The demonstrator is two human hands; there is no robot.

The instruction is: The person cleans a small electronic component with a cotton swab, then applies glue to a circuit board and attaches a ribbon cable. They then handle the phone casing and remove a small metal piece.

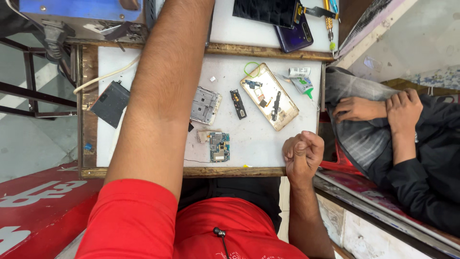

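Right hand (303,154) fisted on bench (261,141) edge, fingers curled, empty. Gold phone frame (275,96) just beyond, long axis diagonal. Left arm extends overhead; fingers out of frame.

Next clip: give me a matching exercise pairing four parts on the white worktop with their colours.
Things:
1. circuit board
2. phone back housing
3. inner frame
4. flat battery

Colours:
A. gold
B. black
C. blue-green
D. silver-grey

Pairs: 1-C, 2-A, 3-D, 4-B
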